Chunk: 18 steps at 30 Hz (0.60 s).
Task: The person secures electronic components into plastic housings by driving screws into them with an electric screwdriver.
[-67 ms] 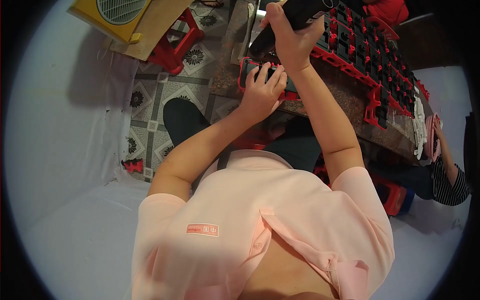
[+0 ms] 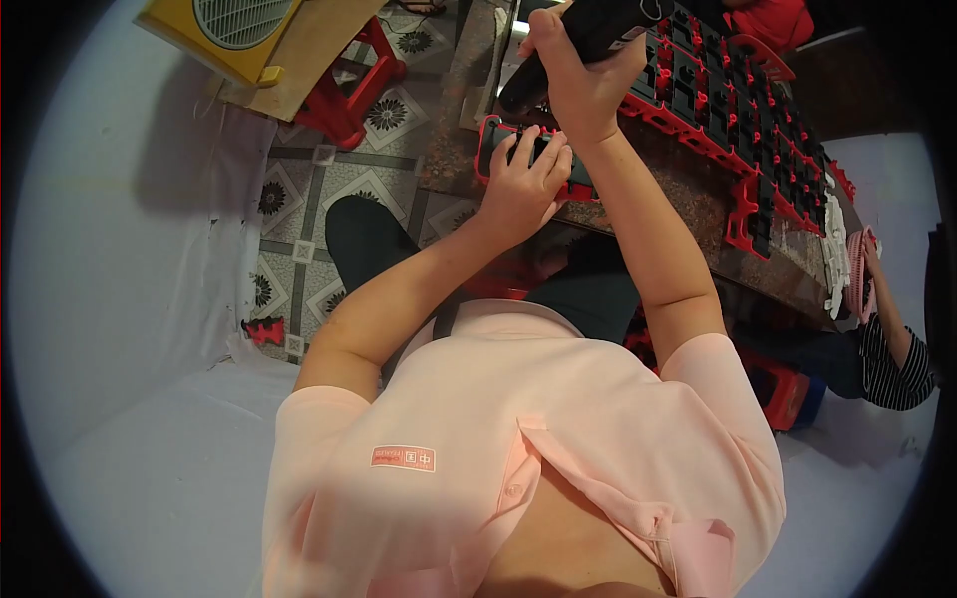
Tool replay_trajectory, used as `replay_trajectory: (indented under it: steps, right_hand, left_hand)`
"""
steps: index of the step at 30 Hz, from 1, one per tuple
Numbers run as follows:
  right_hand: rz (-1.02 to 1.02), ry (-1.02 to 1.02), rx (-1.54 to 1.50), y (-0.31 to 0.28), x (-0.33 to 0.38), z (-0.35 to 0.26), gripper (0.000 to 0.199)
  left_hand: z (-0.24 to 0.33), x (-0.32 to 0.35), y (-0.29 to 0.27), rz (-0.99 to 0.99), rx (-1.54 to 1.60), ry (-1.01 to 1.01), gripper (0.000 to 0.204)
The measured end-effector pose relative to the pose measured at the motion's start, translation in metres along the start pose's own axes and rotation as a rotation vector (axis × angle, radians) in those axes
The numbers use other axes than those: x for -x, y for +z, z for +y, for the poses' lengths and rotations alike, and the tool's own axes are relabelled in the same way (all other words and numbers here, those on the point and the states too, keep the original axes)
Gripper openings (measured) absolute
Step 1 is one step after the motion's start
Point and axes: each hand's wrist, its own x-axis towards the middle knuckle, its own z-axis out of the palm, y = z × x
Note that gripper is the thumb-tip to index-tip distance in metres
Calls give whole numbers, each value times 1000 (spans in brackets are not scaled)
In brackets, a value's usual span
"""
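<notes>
Speckled table (image 2: 713, 194); right fingers (image 2: 546, 30) grip, seemingly, driver (image 2: 604, 28).

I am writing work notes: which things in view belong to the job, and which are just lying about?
Probably the job:
black tool in right hand
red-and-black part under left hand
similar parts in rows on table

Probably just lying about:
yellow device with grille
red stool
red piece on floor

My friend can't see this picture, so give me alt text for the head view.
A person's right hand grips a black handheld tool near a red-and-black part under their left hand, at a speckled table. Rows of similar parts stretch rightward.
</notes>
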Motion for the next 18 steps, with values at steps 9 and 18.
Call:
replay_trajectory:
  steps: [9,18]
  right_hand:
    - [26,-104,0,10,12,9,18]
    - [68,180,-65,4,18,6,32]
  left_hand:
    - [-2,6,-2,46,22,14,81]
    - [-5,2,1,30,15,-4,78]
